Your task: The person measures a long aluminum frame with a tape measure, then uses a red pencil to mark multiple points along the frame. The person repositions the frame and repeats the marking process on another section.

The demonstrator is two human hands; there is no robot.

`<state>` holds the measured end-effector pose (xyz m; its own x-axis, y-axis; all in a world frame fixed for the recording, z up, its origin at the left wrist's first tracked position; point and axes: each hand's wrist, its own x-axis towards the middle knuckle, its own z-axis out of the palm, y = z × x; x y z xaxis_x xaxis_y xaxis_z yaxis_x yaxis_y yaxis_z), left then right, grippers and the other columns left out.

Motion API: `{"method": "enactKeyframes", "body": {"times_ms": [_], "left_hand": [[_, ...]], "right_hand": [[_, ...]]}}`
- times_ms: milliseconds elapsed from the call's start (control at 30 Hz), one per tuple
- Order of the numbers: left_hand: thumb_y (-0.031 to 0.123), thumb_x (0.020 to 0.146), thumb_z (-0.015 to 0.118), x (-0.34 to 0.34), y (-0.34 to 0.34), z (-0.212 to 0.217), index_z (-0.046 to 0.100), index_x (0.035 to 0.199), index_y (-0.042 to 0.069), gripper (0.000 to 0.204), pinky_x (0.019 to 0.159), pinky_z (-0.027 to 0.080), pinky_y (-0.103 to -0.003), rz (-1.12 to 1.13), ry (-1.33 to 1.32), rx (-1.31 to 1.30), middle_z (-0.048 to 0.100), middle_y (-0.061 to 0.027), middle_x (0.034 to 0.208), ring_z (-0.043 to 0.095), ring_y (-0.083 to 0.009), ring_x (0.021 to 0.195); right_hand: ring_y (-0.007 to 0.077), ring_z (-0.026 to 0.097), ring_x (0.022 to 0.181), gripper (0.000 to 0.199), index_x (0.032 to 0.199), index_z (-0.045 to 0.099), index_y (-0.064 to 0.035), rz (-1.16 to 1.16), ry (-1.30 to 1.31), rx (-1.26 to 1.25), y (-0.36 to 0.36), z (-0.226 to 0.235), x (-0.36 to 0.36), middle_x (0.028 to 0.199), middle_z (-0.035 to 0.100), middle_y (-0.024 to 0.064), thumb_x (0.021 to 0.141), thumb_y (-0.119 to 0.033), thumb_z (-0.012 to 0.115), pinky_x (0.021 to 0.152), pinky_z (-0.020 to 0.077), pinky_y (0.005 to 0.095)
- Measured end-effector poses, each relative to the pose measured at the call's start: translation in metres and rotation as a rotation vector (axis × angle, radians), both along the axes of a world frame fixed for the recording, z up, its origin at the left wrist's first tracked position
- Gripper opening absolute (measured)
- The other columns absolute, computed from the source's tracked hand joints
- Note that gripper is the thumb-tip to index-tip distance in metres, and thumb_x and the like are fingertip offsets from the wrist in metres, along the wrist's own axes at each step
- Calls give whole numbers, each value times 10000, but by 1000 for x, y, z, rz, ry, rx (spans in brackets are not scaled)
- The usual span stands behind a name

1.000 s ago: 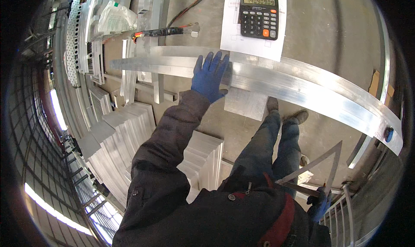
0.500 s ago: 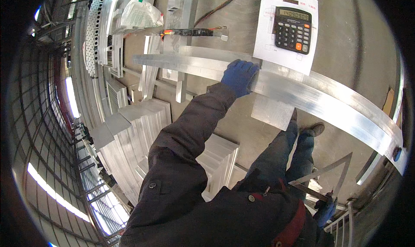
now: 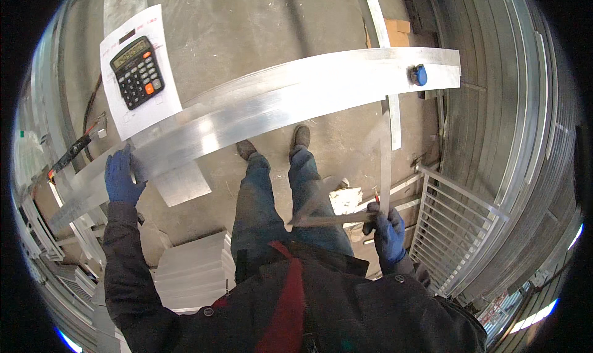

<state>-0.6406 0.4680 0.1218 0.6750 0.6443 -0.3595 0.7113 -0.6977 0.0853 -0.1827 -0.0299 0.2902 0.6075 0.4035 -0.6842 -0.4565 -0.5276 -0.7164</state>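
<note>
A long, shiny aluminium bar runs across in front of me. My left hand, in a blue glove, grips its left part with the thumb apart from the fingers. Beside that hand, a white paper sheet lies on the bar with a black calculator on top. Low on the right, my gloved right hand is closed around the corner of a metal triangle square. A thin red-tipped tool, perhaps a marker, sticks up from the same hand. The square's slanted edge is blurred.
A small round blue object sits on the bar's right end. To the right stand a barred metal frame and long stacked profiles. More stacked metal pieces lie at lower left. A dark-handled tool lies at far left.
The view has swung to the right, so the bar and calculator appear farther left. My right hand with the square has come up into fuller view. The left hand stays on the bar.
</note>
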Motion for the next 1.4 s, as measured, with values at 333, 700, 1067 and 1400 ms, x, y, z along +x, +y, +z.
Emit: {"method": "enactKeyframes", "body": {"times_ms": [333,700,1067,1400], "left_hand": [[56,975,749,169,-209,102,735,1196,25,224,1028,544,-413,429,-379,-158,763,-137,1171,719,-267,1113],[453,1171,446,445,-344,-36,666,1292,-45,558,1007,578,-459,1404,-955,-1572,739,-194,1228,709,-320,1142],[493,1186,352,465,-310,-39,600,1373,-32,610,1049,556,-441,1180,-822,-1454,728,-212,1241,731,-311,1115],[475,1189,367,475,-301,-45,597,1400,-8,575,1037,555,-444,1062,-929,-1534,731,-197,1255,723,-294,1095]], "right_hand": [[83,600,719,323,1341,663,-9,82,251,302,94,-123,111,893,666,6,1134,-247,593,652,484,251],[87,666,791,294,1257,689,-20,52,401,271,99,-189,160,998,709,19,1098,-266,663,678,542,255],[66,637,731,215,1125,747,-36,52,318,260,101,-203,175,920,743,10,1073,-240,699,621,496,236],[92,678,723,216,1113,737,-40,23,287,241,110,-205,180,896,758,41,1087,-249,687,643,524,243]]}}
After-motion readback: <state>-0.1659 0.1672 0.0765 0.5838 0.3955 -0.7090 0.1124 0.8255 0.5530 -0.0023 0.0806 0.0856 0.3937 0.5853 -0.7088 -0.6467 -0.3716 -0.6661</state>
